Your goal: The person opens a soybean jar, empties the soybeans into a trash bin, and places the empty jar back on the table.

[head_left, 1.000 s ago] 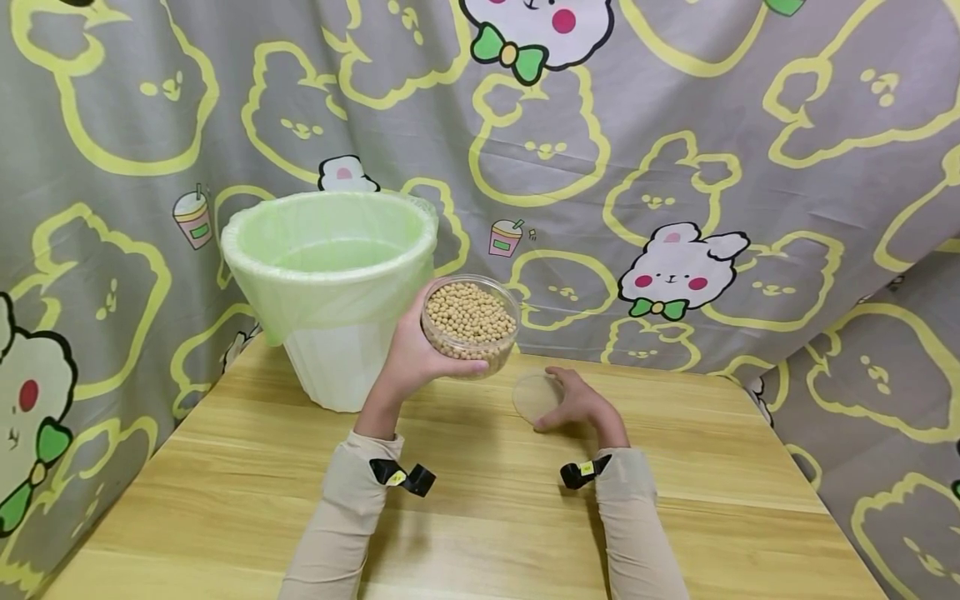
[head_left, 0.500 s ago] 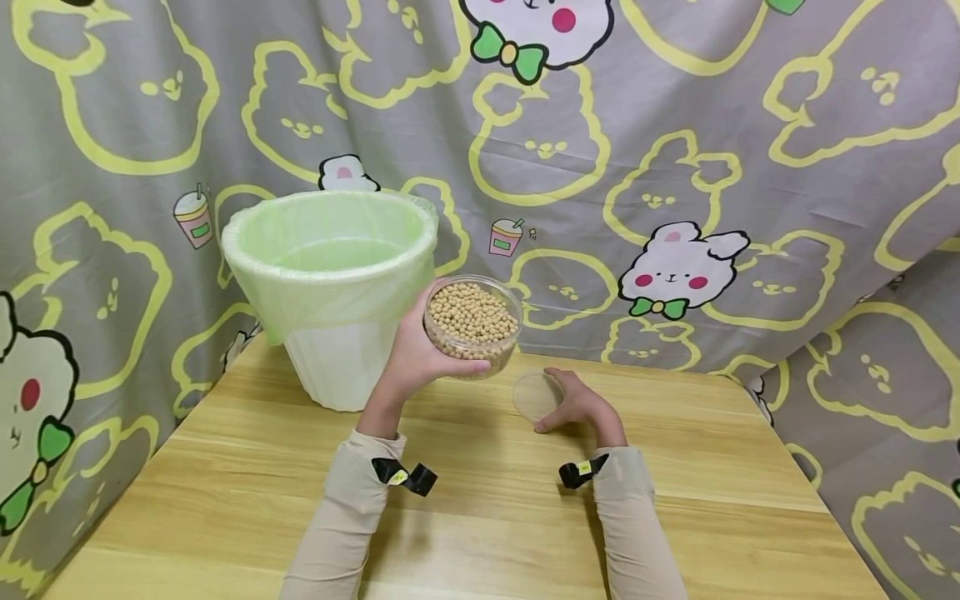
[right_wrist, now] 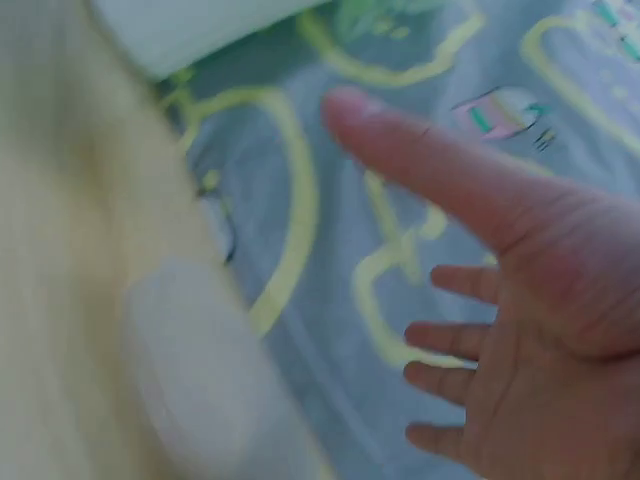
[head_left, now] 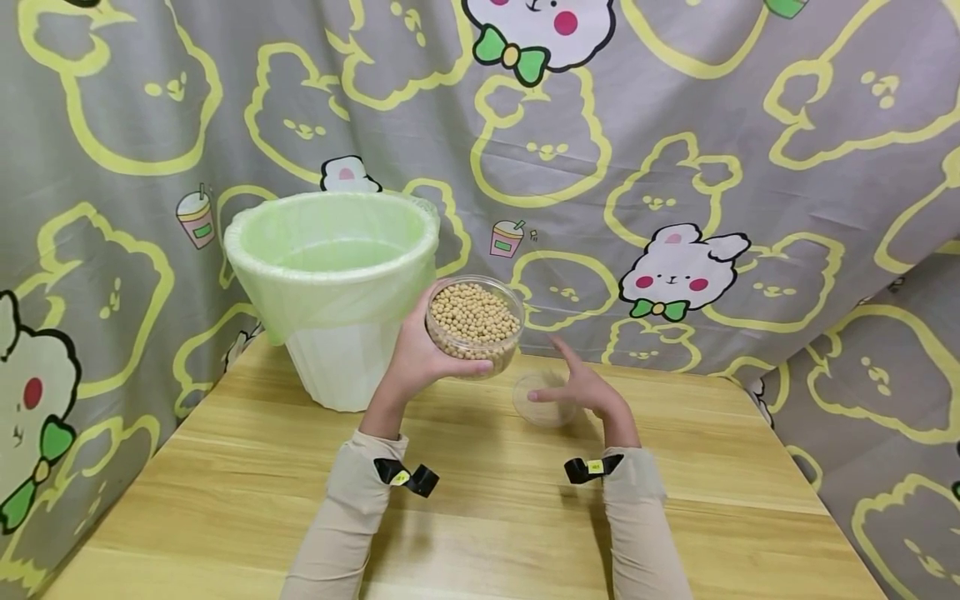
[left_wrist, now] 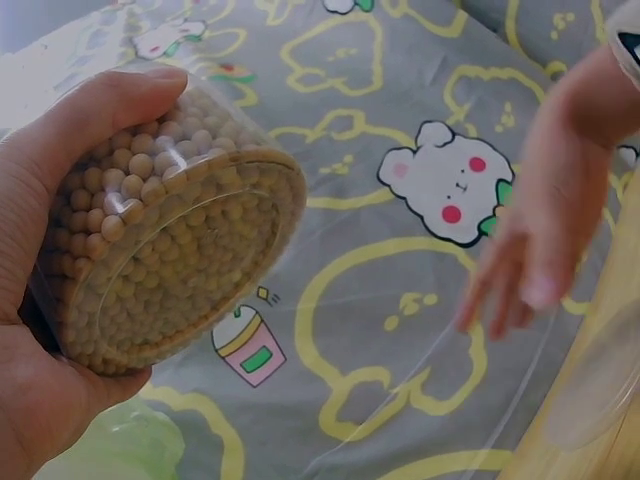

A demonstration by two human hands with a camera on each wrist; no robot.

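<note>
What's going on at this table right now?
A person's left hand holds a clear round tub of what look like dried beans up off the wooden table. The right hand, fingers spread, holds nothing; near it a clear disc, probably the tub's lid, lies on the table. A white bin with a green liner stands beyond the left hand.

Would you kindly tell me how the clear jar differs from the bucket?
The clear jar is much smaller than the bucket. The jar is transparent and holds round beige beans, while the bucket is white and wears a pale green liner. The jar is gripped in the left hand, whereas the bucket stands on the table. Both are round and open at the top.
</note>
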